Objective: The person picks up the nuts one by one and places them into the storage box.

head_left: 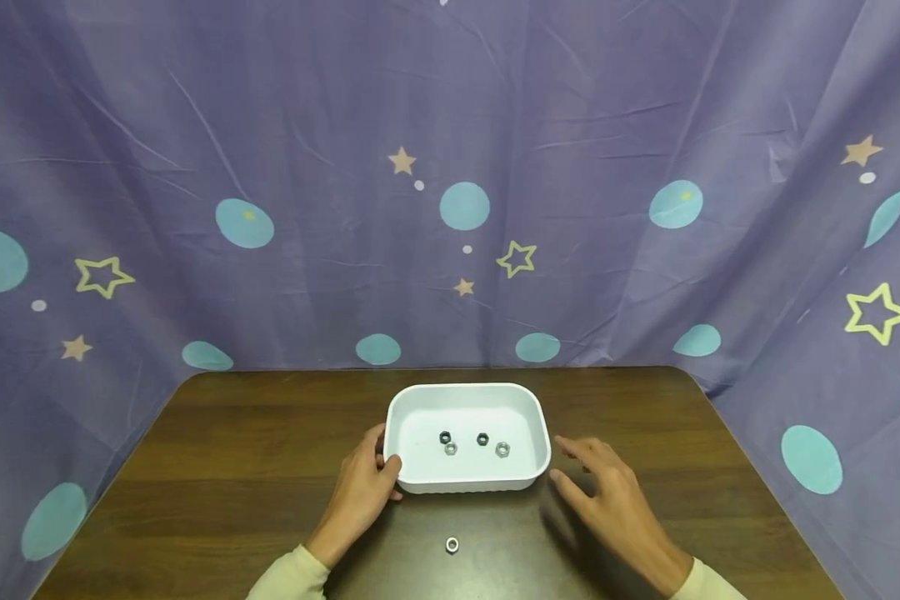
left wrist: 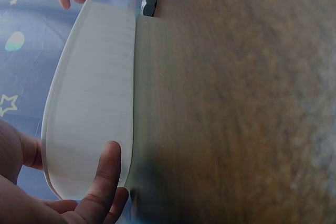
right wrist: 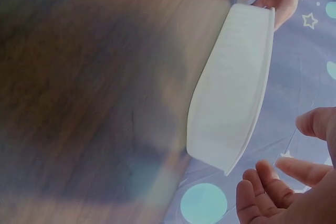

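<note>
A white rectangular tray (head_left: 467, 487) with rounded corners sits on the table, holding two dark hex nuts (head_left: 483, 439) and two silver ones (head_left: 502, 450). My left hand (head_left: 362, 483) grips the tray's left end, thumb at the rim; in the left wrist view its fingers (left wrist: 100, 187) lie against the outer wall. Just off the tray's right end is my right hand (head_left: 607, 492), its fingers loosely spread and holding nothing. Another metal nut (head_left: 452, 545) rests on the table in front of the tray, between the two hands.
The dark brown wooden table (head_left: 255, 450) reaches back to a purple curtain (head_left: 330, 275) printed with stars and blue spots. The curtain also runs along both sides of the table.
</note>
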Motion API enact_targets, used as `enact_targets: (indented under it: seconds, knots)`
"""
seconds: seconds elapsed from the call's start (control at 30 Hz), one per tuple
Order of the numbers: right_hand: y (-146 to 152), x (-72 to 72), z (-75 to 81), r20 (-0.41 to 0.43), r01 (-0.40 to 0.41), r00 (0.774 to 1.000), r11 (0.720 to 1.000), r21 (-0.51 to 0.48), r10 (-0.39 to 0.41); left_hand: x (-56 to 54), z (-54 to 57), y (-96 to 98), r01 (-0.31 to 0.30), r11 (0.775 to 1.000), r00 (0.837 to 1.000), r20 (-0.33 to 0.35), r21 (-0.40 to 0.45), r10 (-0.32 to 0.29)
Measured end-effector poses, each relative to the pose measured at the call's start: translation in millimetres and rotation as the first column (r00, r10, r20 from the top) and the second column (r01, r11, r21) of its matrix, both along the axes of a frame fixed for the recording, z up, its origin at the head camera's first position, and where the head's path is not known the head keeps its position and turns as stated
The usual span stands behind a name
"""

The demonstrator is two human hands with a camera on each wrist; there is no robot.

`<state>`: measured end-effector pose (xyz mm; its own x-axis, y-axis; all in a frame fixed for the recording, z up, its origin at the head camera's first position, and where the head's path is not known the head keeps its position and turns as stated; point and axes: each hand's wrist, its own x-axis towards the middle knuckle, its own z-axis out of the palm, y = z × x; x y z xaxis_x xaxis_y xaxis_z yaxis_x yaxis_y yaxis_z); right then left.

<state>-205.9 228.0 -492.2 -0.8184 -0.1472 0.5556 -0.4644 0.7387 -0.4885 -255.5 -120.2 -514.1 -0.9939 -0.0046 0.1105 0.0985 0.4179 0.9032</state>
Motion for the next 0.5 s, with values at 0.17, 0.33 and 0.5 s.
enact_targets:
  seconds: [0.17, 0.33, 0.5]
  knots:
    - [-3, 6.0, -0.4, -0.040, -0.043, 0.998, 0.999, 0.017, 0.044, -1.7, 1.7, 0.4, 0.002, 1.000, 1.000, -0.008, -0.013, -0.002]
    - [-8, 12.2, -6.7, -0.074, -0.088, 0.993, 0.995, 0.040, 0.091, -3.3, 2.8, 0.0, -0.007, 1.000, 1.000, -0.009, -0.015, 0.007]
    - [-12, 19.7, -18.5, -0.111, -0.157, 0.980, 0.984, 0.081, 0.166, -2.9, 2.6, -0.9, -0.008, 1.000, 1.000, 0.001, -0.010, 0.008]
